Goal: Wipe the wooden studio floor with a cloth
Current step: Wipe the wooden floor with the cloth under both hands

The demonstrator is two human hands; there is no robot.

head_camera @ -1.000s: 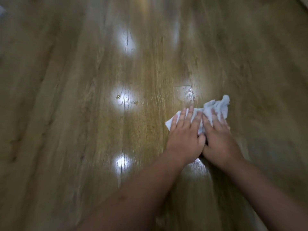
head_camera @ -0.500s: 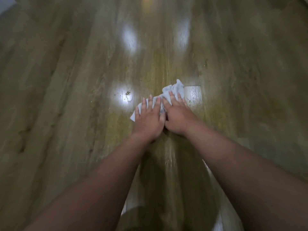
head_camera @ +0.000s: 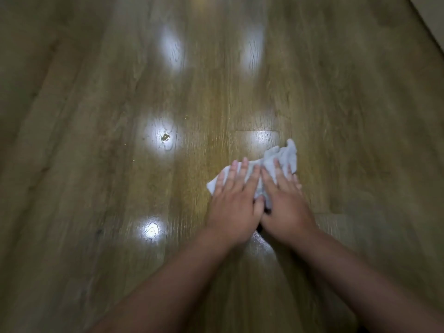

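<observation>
One cloth (head_camera: 282, 156), pale grey-white, crumpled, flat on floor (head_camera: 96, 164), right of centre. Far corner bunched up and poking out past fingertips; near-left corner sticking out beside left hand. Middle hidden under both hands.

Left hand (head_camera: 234, 203) palm down on cloth, fingers straight and a bit spread, pressing, not pinching. Thumb tucked against right hand. Right hand (head_camera: 286, 205) palm down too, fingers straight, pressing on right part of cloth, fingertips (head_camera: 277, 164) over bunched folds. Hands side by side, touching at thumbs. Both forearms bare, coming in from bottom edge, converging on cloth.

Floor wooden, long planks running away from camera, brown with greenish cast, glossy. Plank end joint just beyond cloth. Several bright light reflections (head_camera: 173, 51) in two rows on planks, one right beside cloth's far edge. Small dark debris speck (head_camera: 165, 137) inside middle-left reflection, well left of cloth, with tiny specks scattered near it. Pale strip (head_camera: 430, 22) at top right corner, cannot tell what. Edges of view blurred.
</observation>
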